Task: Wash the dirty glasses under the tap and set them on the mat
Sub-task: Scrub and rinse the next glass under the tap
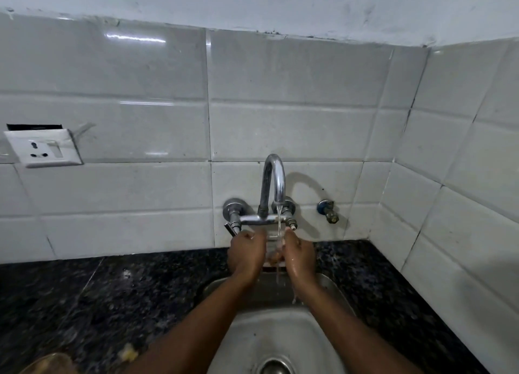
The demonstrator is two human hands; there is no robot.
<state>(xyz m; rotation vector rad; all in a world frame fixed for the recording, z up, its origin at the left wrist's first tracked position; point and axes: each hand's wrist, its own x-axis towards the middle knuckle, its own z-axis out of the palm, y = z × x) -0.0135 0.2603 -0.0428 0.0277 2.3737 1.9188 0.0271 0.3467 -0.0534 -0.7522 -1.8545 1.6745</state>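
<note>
A clear glass point(273, 245) sits between my two hands, right under the chrome tap point(273, 182), and a thin stream of water runs into it. My left hand point(245, 251) grips the glass from the left side with its fingers curled round it. My right hand point(299, 254), wet and dripping, holds the glass from the right. Both hands are above the back edge of the steel sink point(280, 334). The hands hide most of the glass. No mat is in view.
Dark speckled granite counter point(98, 297) lies on both sides of the sink. A brownish glass object point(47, 364) shows at the bottom left edge, with a yellow scrap point(127, 354) beside it. A wall socket point(42, 147) is at the left, a small valve point(328, 210) right of the tap.
</note>
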